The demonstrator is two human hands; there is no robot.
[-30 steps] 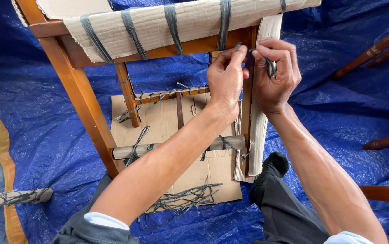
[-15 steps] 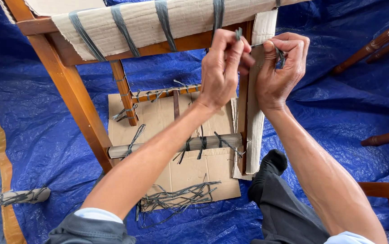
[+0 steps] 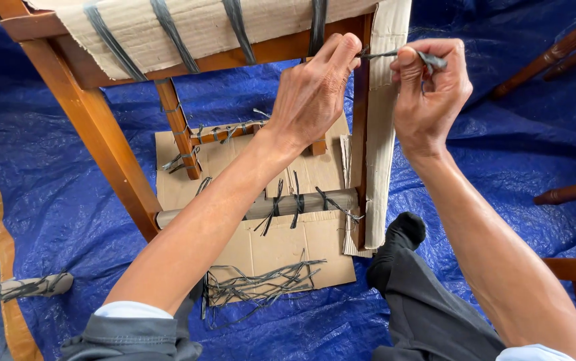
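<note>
A wooden chair frame [image 3: 100,140] stands in front of me, its top rail wrapped in corrugated cardboard [image 3: 187,23] bound by dark grey plastic straps. My left hand [image 3: 311,93] pinches a dark strap [image 3: 385,55] against the right front leg [image 3: 363,120], which is also covered with a cardboard strip [image 3: 385,134]. My right hand [image 3: 428,90] grips the free end of that same strap, drawn taut between the two hands just right of the leg.
A lower rung wrapped in cardboard [image 3: 301,204] carries several tied straps. A flat cardboard sheet [image 3: 281,247] lies on the blue tarp [image 3: 54,200], with loose strap offcuts [image 3: 261,284] on it. More wooden chair parts [image 3: 568,194] lie at right; my dark-trousered leg [image 3: 408,294] is below.
Both hands have risen up the right leg, and the right hand has pulled the strap end away to the right, so the strap now runs taut between them.
</note>
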